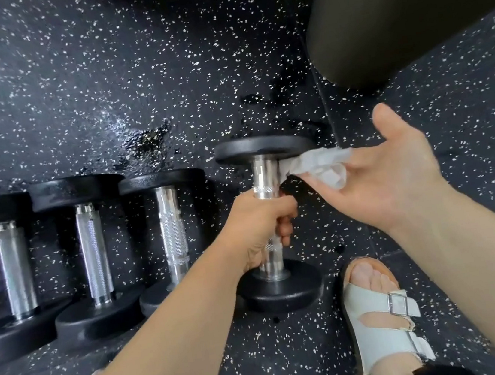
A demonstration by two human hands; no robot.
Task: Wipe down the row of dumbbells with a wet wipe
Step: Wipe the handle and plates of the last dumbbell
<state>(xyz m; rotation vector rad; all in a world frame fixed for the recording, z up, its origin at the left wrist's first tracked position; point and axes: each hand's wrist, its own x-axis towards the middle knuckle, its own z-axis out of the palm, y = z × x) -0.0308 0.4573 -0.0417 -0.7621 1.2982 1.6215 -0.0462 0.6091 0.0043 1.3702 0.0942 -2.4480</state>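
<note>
Wiping the fourth dumbbell (265, 178), rightmost in the row.
L to R: three dumbbells (92, 251) lie side by side on the speckled floor (100, 81), handles pointing away. The left hand (264, 226) is clenched round the fourth's handle, prob. to stop it rolling. The wet wipe (319, 165) touches the handle's far end, just under the far plate, pinched by fingers of the right hand (395, 174), thumb spread, so it rubs w/o slipping.

A gym: black rubber floor (98, 65) flecked with white, and 4 chrome-handled dumbbells (91, 255) lined up in a row on it.
</note>
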